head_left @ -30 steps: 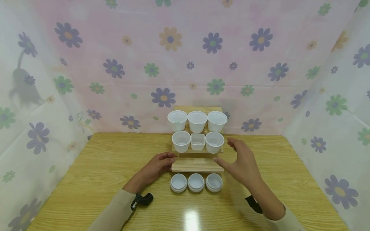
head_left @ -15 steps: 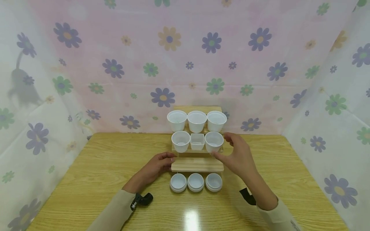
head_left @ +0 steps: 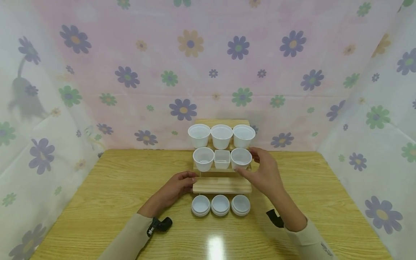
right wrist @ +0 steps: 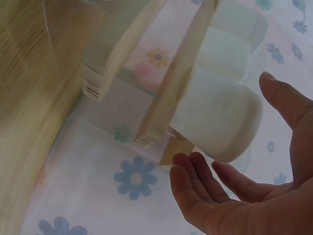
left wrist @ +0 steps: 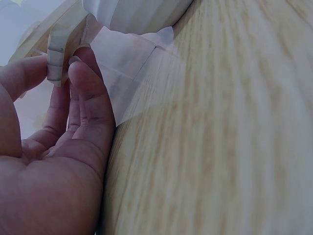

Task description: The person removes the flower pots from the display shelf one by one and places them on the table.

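A tiered wooden display rack on clear side panels stands mid-table; its lowest plank (head_left: 222,186) is bare. My left hand (head_left: 177,187) pinches that plank's left end between thumb and fingers, as the plank end (left wrist: 56,58) in the left wrist view shows. On the middle tier are a white round cup (head_left: 203,162), a small square cup (head_left: 222,161) and another white round cup (head_left: 241,162). My right hand (head_left: 264,175) surrounds this right-hand cup. In the right wrist view, the thumb stands apart from the cup (right wrist: 217,115), with curved fingers close beneath it.
Three larger white cups (head_left: 222,139) fill the top tier. Three short white jars (head_left: 220,206) stand in a row on the wooden table (head_left: 130,173) before the rack. A flowered cloth (head_left: 143,90) hangs behind and at both sides.
My right hand has moved left and slightly back, bringing thumb and fingers around the right cup of the middle tier. My left hand keeps its place on the plank.
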The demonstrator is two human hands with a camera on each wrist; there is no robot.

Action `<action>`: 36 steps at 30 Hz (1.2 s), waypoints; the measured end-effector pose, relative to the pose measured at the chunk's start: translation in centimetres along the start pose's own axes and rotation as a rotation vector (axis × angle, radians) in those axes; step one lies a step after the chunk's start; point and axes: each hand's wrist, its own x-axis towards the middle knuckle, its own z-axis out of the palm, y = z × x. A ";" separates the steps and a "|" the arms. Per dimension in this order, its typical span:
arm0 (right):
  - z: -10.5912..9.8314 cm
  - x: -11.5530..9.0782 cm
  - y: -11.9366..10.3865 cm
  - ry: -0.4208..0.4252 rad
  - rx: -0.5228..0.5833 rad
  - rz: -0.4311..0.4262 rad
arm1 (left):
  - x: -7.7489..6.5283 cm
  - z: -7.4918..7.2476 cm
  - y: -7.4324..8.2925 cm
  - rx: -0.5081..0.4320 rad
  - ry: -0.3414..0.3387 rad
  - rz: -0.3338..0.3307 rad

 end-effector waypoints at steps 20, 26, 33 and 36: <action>1.0 0.0 0.8 0.053 0.028 -0.077 | -0.2 0.1 0.1 0.006 -0.005 0.015; 1.1 -0.2 0.9 0.056 0.031 -0.071 | -0.3 0.1 0.1 0.001 -0.006 0.006; 1.1 -0.2 0.9 0.073 0.029 -0.075 | -0.1 0.1 0.0 -0.007 -0.003 0.008; 0.8 -0.2 0.7 0.081 0.022 -0.073 | -0.1 0.0 0.1 -0.006 -0.006 0.009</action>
